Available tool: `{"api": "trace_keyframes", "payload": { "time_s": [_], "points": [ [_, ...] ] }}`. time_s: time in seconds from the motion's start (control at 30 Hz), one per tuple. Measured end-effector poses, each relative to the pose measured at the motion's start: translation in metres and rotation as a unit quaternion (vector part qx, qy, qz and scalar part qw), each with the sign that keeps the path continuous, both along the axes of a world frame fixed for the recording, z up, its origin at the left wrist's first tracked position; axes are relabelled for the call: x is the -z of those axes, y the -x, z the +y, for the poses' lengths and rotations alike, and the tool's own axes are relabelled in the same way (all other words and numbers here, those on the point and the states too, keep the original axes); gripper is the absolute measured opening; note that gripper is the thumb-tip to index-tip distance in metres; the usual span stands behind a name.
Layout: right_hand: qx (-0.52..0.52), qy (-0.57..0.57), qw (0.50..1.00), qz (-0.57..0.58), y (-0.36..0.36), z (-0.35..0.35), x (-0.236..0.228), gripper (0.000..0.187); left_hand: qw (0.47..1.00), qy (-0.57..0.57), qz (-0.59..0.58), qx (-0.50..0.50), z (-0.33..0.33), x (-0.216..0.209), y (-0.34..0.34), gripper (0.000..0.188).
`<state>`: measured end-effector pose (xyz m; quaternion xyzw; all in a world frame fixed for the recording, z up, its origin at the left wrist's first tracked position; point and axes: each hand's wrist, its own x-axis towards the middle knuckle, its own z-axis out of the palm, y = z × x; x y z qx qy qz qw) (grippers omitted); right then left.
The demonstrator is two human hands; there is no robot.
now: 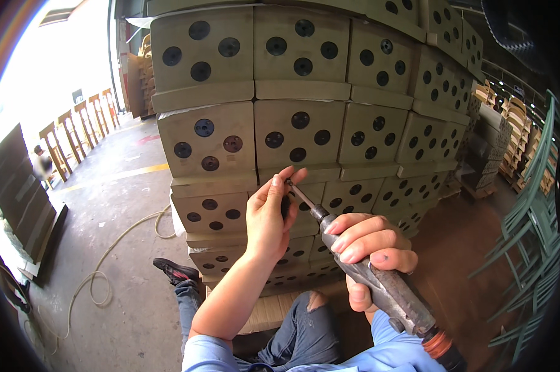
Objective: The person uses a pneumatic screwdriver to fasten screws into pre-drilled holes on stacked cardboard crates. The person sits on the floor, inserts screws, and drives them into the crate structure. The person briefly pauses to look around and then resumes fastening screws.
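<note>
My right hand [374,243] is wrapped round a worn grey power screwdriver [395,296] with an orange collar at its rear end. Its long thin bit [303,197] points up and left. At the tip of the bit, the thumb and fingers of my left hand [264,220] pinch what looks like a small dark screw [288,182]. A dark rounded thing partly shows by the palm of that hand; whether it is held there I cannot tell. Just beyond both hands rise stacked tan box-shaped pieces [298,108], each bearing several black round discs [300,119].
A pale hose [103,263] winds over the concrete floor at left. Wrapped flat panels [22,192] lean at the far left. Green chair frames [531,211] are stacked at right. Wooden frames stand in the bright doorway, where another person [42,162] is. My legs are below the stack.
</note>
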<state>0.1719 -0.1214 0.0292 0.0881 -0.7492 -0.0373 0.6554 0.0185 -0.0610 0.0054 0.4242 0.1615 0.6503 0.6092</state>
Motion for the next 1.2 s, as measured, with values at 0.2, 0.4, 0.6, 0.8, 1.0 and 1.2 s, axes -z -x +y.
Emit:
{"api": "trace_keyframes", "payload": {
  "time_s": [0.2, 0.4, 0.6, 0.8, 1.0, 1.2],
  "points": [
    [0.040, -0.002, 0.999, -0.024, -0.002, 0.001, 0.001, 0.043, 0.997, -0.021, 0.056, -0.043, 0.006, -0.002, -0.002, 0.043],
    [-0.010, -0.021, 1.000, 0.005, -0.017, 0.002, -0.010, 0.044, 0.993, -0.064, 0.104, -0.007, 0.016, -0.025, -0.005, 0.043],
    [-0.023, -0.019, 1.000, -0.003, -0.020, 0.005, -0.012, 0.045, 0.991, -0.064, 0.118, -0.011, 0.018, -0.029, -0.002, 0.041],
    [-0.027, -0.022, 0.999, -0.003, -0.019, 0.003, -0.010, 0.044, 0.990, -0.058, 0.128, -0.012, 0.019, -0.029, -0.004, 0.041],
    [-0.018, -0.025, 1.000, 0.008, -0.018, 0.004, -0.010, 0.041, 0.990, -0.061, 0.126, -0.008, 0.019, -0.026, -0.003, 0.039],
    [-0.015, -0.027, 1.000, 0.001, -0.017, 0.006, -0.013, 0.041, 0.983, -0.072, 0.169, -0.031, 0.020, -0.025, -0.003, 0.038]
  ]
}}
